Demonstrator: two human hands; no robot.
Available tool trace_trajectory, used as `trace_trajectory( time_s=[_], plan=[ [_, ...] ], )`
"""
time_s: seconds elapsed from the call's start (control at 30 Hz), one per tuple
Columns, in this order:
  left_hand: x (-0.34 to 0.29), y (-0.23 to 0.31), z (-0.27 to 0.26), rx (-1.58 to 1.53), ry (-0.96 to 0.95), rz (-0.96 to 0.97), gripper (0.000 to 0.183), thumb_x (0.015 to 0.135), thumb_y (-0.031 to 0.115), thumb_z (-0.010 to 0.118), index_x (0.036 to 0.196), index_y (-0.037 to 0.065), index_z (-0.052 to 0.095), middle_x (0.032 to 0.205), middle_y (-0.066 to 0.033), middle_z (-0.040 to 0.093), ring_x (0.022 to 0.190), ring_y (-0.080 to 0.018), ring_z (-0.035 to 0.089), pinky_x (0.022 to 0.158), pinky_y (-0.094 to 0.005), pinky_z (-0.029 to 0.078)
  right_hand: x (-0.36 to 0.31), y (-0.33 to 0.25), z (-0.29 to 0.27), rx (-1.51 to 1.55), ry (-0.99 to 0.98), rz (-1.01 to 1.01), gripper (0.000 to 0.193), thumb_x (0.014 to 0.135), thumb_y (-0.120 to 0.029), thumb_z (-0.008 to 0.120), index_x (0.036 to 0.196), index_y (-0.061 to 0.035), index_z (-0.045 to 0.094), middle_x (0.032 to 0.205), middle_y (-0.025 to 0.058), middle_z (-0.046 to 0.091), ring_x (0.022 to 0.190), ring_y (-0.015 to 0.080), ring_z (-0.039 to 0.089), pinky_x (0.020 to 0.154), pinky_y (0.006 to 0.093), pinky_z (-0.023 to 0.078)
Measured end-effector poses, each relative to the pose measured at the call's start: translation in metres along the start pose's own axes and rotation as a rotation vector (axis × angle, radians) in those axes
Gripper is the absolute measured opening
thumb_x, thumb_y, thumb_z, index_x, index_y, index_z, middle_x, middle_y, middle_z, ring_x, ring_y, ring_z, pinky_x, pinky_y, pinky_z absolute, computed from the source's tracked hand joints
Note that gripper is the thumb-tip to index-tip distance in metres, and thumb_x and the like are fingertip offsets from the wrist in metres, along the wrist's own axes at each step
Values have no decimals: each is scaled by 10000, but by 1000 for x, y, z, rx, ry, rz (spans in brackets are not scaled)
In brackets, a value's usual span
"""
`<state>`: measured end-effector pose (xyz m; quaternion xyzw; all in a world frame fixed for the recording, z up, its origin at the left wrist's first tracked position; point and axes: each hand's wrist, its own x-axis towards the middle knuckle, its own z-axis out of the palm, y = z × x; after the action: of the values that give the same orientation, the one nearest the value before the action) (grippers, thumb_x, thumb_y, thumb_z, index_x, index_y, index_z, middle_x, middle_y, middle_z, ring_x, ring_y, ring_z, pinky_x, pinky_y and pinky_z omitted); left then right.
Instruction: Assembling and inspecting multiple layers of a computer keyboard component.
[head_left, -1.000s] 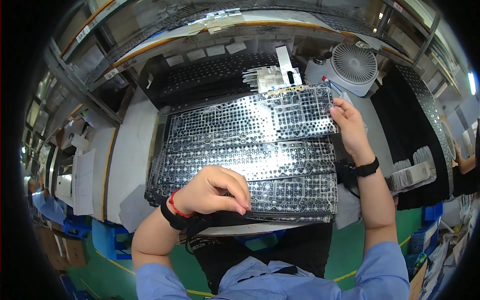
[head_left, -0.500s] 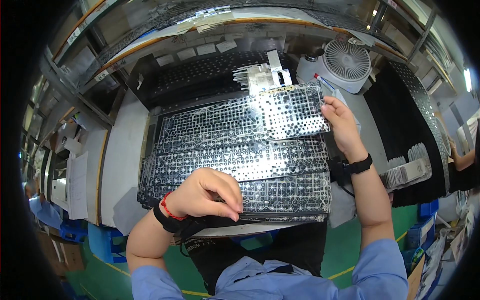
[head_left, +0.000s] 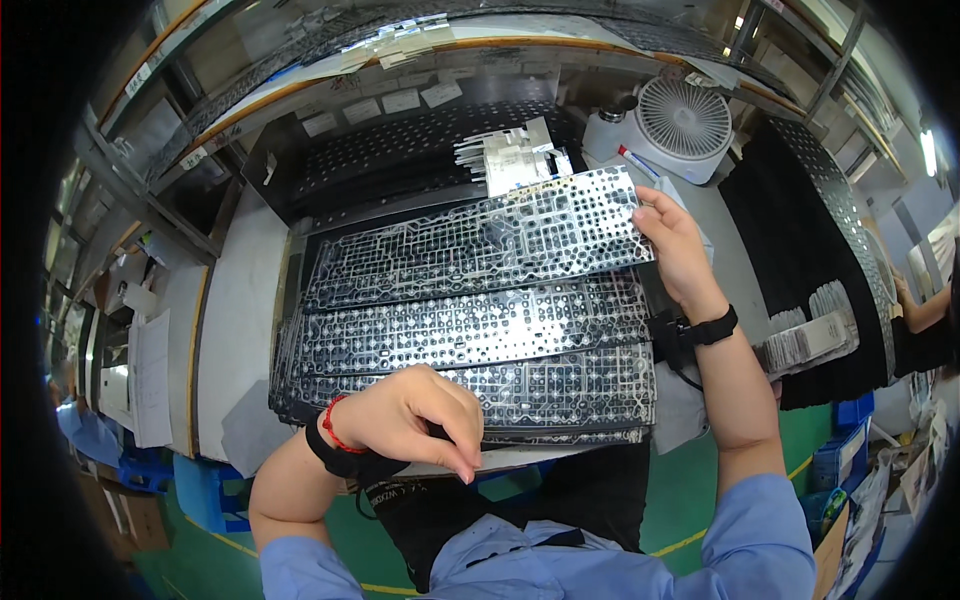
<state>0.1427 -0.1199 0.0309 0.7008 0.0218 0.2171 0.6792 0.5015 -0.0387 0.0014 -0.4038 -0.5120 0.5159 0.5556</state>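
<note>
My right hand (head_left: pixel 672 238) grips the right edge of a keyboard membrane sheet (head_left: pixel 480 240), thumb on top. This long translucent sheet carries a dense pattern of dark dots and pale traces, and its right end is tilted up. Beneath and nearer me, more membrane sheets (head_left: pixel 560 320) overlap in a stack. My left hand (head_left: pixel 425 420) hovers over the stack's front edge, thumb and fingertips pinched together. Anything between those fingertips is too small or hidden to make out.
A white fan (head_left: pixel 684 118) stands at the back right, with a red-capped marker (head_left: pixel 638 162) before it. Metallic strips (head_left: pixel 515 158) lie behind the sheets. Black perforated panels (head_left: pixel 400 150) stand behind and at right. Another bundle of pale strips (head_left: pixel 815 338) sits at right.
The held sheet's right end and my right hand have shifted slightly left. My left hand, still pinched, has dipped a little toward me. The whole view has also shifted slightly.
</note>
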Motion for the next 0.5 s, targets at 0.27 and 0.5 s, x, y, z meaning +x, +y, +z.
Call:
trace_trajectory(
  time_s=[0.27,0.5],
  plan=[
    [0,-2,-2,-7,-13,-45,78,775,15,792,803,1,721,827,-106,700,766,-207,661,688,-310,510,0,-2,-3,-5,-19,-11,392,930,35,493,1320,17,459,1082,70,657,955,111,635,825,238,510],
    [2,-1,-1,24,-39,-47,83,775,26,796,791,18,715,843,-81,695,775,-181,658,680,-277,517,0,-1,0,0,-1,-17,408,925,48,487,1329,15,444,1100,80,651,963,115,635,843,242,509]
  ],
)
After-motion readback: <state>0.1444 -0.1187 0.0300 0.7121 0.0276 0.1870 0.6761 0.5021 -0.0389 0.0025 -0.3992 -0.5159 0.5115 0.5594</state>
